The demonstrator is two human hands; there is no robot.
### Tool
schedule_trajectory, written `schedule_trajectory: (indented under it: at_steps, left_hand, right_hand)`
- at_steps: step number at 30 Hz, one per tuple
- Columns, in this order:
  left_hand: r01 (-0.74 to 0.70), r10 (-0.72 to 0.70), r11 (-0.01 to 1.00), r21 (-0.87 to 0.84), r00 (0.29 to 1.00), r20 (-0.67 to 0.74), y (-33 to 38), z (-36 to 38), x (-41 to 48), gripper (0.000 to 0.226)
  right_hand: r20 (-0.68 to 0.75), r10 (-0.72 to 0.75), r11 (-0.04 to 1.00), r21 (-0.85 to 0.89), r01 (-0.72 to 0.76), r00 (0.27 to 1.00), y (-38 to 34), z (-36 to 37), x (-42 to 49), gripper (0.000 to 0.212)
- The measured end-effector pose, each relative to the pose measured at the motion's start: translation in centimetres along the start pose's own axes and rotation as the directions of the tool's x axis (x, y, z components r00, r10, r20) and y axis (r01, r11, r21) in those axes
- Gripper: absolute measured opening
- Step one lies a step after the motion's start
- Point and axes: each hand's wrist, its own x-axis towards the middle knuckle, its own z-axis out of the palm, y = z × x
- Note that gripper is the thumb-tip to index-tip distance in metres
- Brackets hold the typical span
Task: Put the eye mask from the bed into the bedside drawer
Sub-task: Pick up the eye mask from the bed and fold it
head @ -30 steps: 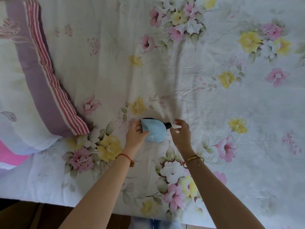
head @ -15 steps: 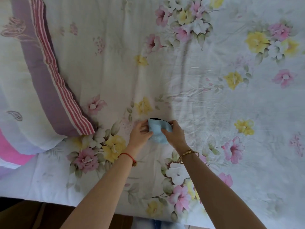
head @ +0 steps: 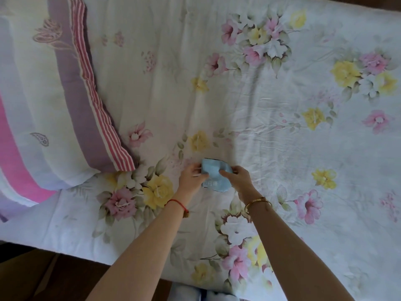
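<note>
A light blue eye mask (head: 213, 175) with a dark edge is folded between both my hands, just above the floral bedsheet (head: 271, 131). My left hand (head: 191, 179) pinches its left side, thumb on top. My right hand (head: 237, 179) grips its right side and covers part of it. A red string is on my left wrist and a gold bangle on my right. No drawer is in view.
A pillow (head: 54, 109) with purple and pink-striped bands lies at the left on the bed. The bed's near edge (head: 86, 253) runs along the bottom left, with dark wooden floor or furniture (head: 32, 276) below it.
My right hand came in from beside the mask and closed on it. Both hands have folded the mask together and now hold it slightly lifted.
</note>
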Motion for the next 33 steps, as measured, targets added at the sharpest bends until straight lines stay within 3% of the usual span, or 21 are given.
schedule_trajectory:
  at_steps: [6, 10, 16, 20, 24, 29, 33]
  left_hand:
    - [0.001, 0.003, 0.977, -0.213, 1.0, 0.019, 2.2, -5.4, -4.7, 0.037]
    - [-0.048, 0.018, 0.939, -0.342, 0.996, -0.09, 4.4, -10.4, -10.1, 0.043]
    - [-0.163, 0.01, 0.87, -0.465, 0.949, -0.314, 6.2, -18.4, -21.7, 0.043]
    - [-0.211, 0.004, 0.833, -0.512, 0.927, -0.375, 6.0, -20.3, -25.9, 0.044]
    - [-0.295, -0.043, 0.731, -0.616, 0.88, -0.473, 4.6, -22.9, -32.8, 0.035]
    - [-0.369, -0.123, 0.624, -0.689, 0.824, -0.553, 1.8, -25.5, -39.7, 0.028]
    - [-0.406, -0.215, 0.57, -0.715, 0.766, -0.606, -1.1, -27.6, -44.3, 0.039]
  right_hand:
    - [0.282, -0.032, 0.97, 0.241, -0.038, 0.959, -4.6, 0.6, -4.4, 0.052]
    - [0.484, -0.123, 0.973, 0.232, 0.009, 0.866, -8.9, 2.2, -9.5, 0.041]
    - [0.655, -0.221, 0.975, 0.135, 0.177, 0.722, -15.5, 6.1, -21.4, 0.034]
    - [0.687, -0.255, 0.962, 0.112, 0.247, 0.681, -17.0, 7.4, -25.4, 0.039]
    - [0.764, -0.282, 0.926, 0.057, 0.374, 0.58, -17.8, 9.5, -32.2, 0.025]
    - [0.828, -0.213, 0.914, -0.019, 0.406, 0.519, -17.1, 13.2, -38.7, 0.023]
    - [0.879, -0.159, 0.9, -0.057, 0.431, 0.45, -15.4, 16.9, -43.2, 0.018]
